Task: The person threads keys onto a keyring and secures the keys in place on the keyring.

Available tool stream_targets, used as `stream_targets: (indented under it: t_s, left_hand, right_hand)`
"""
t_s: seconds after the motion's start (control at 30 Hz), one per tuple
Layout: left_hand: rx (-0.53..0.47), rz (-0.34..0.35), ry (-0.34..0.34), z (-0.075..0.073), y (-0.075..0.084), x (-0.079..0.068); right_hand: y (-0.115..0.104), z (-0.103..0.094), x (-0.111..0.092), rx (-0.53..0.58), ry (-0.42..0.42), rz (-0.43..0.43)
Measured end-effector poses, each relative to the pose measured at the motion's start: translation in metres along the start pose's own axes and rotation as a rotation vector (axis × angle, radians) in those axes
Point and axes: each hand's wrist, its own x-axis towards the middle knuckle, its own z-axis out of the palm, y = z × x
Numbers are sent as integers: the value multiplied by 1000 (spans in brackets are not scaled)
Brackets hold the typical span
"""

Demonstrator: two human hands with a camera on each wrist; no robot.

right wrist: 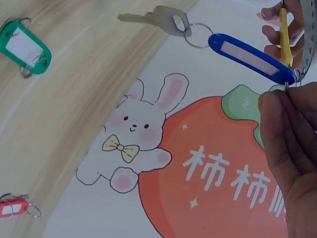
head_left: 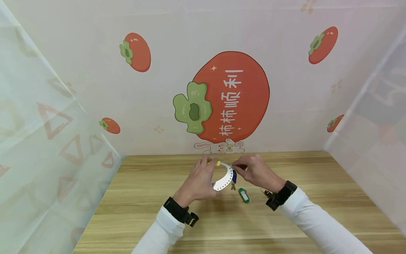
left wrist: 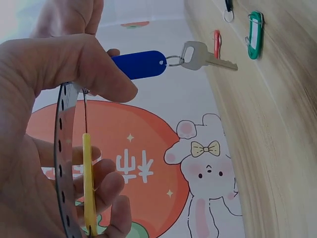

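My left hand [head_left: 198,180] holds a white curved band [head_left: 226,180] with a row of small holes, raised above the table. A thin wire with a yellow sleeve [left wrist: 87,173] runs beside the band. Off the band's far edge hangs a blue key tag [right wrist: 250,58], and a metal key [right wrist: 171,20] dangles from a ring at the tag's other end. With thumb and fingertips, my right hand [head_left: 257,171] pinches a small wire piece at the tag's upper end, close against the band. The fingers partly hide that piece.
On the wooden table [head_left: 142,197] lies a green key tag [head_left: 244,195] in front of the hands. A red key tag [right wrist: 12,207] lies further right. A black item with a ring [left wrist: 228,10] sits near my right wrist. A printed cloth backdrop [head_left: 165,70] rises behind the table.
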Motion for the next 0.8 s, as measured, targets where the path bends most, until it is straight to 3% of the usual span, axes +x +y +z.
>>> stream_targets:
  t_s: [0.23, 0.37, 0.8]
  left_hand:
    - [75, -13, 34, 1, 4, 0]
    - [69, -31, 40, 1, 5, 1]
    - [-32, -50, -35, -2, 2, 1]
  right_hand:
    - [-2, 0, 3, 15, -10, 75]
    - [-3, 4, 3, 15, 16, 90]
    - [-4, 6, 3, -161, -48, -65]
